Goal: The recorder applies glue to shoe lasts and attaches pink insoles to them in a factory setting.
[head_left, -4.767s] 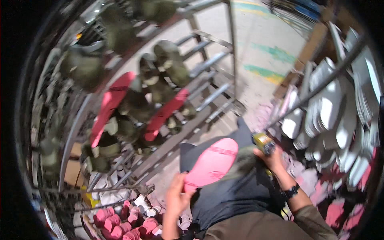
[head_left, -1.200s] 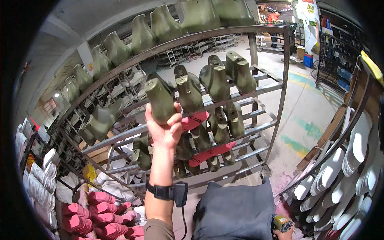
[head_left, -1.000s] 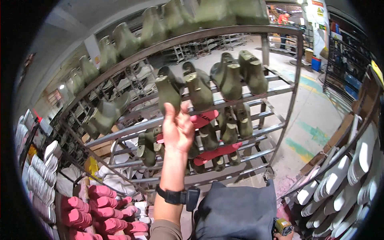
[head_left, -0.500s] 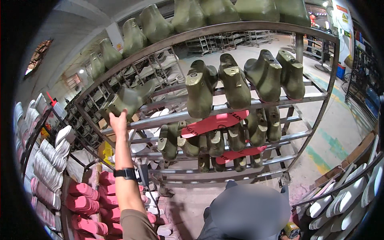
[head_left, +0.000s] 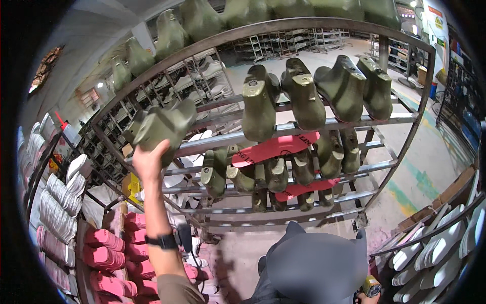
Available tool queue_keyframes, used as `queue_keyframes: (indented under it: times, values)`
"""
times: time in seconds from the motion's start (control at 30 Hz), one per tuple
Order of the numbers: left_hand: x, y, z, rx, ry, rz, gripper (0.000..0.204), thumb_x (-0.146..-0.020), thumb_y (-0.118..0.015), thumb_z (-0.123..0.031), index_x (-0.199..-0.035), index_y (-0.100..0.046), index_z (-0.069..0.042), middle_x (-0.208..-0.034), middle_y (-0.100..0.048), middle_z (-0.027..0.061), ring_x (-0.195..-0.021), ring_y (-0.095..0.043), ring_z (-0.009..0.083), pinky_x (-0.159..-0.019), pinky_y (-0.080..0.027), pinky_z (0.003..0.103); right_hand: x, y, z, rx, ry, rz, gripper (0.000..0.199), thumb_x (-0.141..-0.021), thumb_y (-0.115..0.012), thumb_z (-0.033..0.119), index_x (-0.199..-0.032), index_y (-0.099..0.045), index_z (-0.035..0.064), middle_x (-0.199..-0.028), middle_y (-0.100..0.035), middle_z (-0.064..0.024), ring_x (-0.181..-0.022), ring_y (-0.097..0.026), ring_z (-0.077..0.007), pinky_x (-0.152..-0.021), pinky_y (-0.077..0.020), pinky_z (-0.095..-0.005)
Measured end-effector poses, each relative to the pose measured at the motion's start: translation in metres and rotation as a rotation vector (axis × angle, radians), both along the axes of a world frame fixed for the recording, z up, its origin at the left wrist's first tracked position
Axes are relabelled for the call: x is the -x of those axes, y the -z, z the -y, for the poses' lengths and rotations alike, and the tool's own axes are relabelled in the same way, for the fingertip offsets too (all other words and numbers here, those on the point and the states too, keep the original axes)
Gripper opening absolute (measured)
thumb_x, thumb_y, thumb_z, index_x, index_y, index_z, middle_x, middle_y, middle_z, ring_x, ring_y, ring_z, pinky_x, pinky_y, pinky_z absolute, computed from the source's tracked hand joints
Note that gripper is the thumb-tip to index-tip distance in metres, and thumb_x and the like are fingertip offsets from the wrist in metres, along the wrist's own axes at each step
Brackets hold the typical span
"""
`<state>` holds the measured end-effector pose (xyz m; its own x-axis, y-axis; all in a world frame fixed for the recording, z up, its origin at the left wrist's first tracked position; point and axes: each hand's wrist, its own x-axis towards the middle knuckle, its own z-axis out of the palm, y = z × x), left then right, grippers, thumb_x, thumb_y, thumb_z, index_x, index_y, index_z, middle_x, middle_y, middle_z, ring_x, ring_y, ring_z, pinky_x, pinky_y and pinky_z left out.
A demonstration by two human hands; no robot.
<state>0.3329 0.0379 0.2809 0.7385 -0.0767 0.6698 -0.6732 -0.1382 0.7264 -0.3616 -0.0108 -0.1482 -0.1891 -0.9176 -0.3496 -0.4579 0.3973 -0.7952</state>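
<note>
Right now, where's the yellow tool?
In the head view, the yellow tool is low at the right, in the right hand, between the grey apron and the white insoles.

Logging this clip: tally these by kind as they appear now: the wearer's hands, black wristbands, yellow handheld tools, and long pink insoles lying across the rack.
Hands: 2 (left hand, right hand)
Black wristband: 1
Yellow handheld tool: 1
Long pink insoles: 2
Total: 6
</note>
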Motion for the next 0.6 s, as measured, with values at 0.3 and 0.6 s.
queue_keyframes:
  times: [0.3,0.6]
  values:
    - [0.123,0.161,-0.099,0.843,0.716,-0.676,0.048,-0.092,-0.052,-0.037,-0.126,-0.052,-0.004,-0.116,-0.062,0.0129,-0.097,-0.064,0.0277,-0.08,-0.056,0.041,-0.04,-0.076,0.013,0.001,0.041,0.477,0.033,-0.064,-0.061,-0.013,-0.096,-0.058,-0.0046,-0.079,-0.063,-0.0099,-0.054,-0.057,-0.0172,-0.042,-0.0456,-0.0278]
    - [0.275,0.324,-0.023,-0.206,1.027,-1.62,0.049,-0.085,-0.061,-0.03,-0.124,-0.049,-0.002,-0.106,-0.061,0.0169,-0.086,-0.065,0.0322,-0.05,-0.057,0.049,-0.065,-0.104,0.023,0.083,0.091,0.406,0.034,-0.075,-0.077,0.004,-0.102,-0.059,-0.0021,-0.079,-0.061,-0.0056,-0.055,-0.055,-0.0127,-0.045,-0.0458,-0.0263]
